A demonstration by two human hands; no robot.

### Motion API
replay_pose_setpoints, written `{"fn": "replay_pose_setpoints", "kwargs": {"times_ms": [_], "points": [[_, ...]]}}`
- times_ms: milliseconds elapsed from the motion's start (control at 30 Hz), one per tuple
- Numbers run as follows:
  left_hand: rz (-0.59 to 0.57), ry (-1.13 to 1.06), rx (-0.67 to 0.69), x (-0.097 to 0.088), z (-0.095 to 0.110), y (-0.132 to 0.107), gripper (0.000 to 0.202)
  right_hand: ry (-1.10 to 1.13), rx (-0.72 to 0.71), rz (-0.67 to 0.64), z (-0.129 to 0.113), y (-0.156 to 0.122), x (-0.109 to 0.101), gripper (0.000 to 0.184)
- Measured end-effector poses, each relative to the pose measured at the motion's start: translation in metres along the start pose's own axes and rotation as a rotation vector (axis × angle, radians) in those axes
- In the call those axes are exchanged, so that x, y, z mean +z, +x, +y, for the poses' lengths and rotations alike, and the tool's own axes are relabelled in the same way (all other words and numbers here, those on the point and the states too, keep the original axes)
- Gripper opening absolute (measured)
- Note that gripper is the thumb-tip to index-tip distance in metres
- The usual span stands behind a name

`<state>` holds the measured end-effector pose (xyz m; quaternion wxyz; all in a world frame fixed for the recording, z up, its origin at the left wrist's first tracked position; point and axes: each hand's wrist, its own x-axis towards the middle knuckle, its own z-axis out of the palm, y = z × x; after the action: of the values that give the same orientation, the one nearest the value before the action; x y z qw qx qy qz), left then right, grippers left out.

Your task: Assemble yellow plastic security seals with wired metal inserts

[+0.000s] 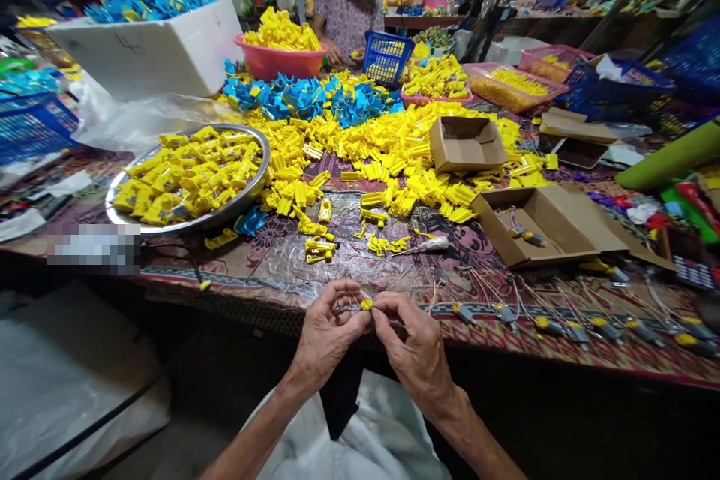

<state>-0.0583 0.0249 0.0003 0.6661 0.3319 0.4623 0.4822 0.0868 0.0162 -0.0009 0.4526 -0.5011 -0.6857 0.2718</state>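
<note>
Just over the table's front edge, my left hand and my right hand meet with fingertips pinched. Between them is a small wired motor with a yellow end; its body is mostly hidden by the fingers. Thin wires rise from it by the left fingertips. To the right of my hands, several similar grey and yellow motors with loose wires lie along the edge. Beyond my hands are a screwdriver with a pale handle, small yellow clips and a few yellow plastic housings.
A metal basin of yellow parts stands at left. Yellow housings and blue pieces heap up behind. At right sit two cardboard boxes. A white foam box and a pink bowl stand farther back; a person sits opposite.
</note>
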Motion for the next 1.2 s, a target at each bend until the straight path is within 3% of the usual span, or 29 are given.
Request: {"fn": "replay_pose_setpoints", "kwargs": {"times_ms": [367, 567, 733, 900, 1200], "points": [[-0.009, -0.049, -0.044, 0.004, 0.004, -0.001, 0.052, 0.078, 0.246, -0.054, 0.003, 0.000, -0.001, 0.011], [-0.002, 0.008, -0.108, 0.003, 0.006, 0.000, 0.059, 0.341, 0.484, -0.149, 0.006, 0.008, -0.006, 0.020], [-0.093, -0.077, -0.161, -0.001, 0.005, -0.001, 0.063, 0.548, 0.606, -0.092, 0.013, 0.009, -0.009, 0.031], [-0.124, -0.105, -0.185, -0.004, 0.003, 0.000, 0.061, 0.603, 0.617, -0.061, 0.013, 0.003, -0.009, 0.042], [-0.094, -0.032, -0.172, 0.010, 0.014, -0.004, 0.055, 0.666, 0.605, -0.047, 0.013, -0.001, -0.001, 0.036]]}}
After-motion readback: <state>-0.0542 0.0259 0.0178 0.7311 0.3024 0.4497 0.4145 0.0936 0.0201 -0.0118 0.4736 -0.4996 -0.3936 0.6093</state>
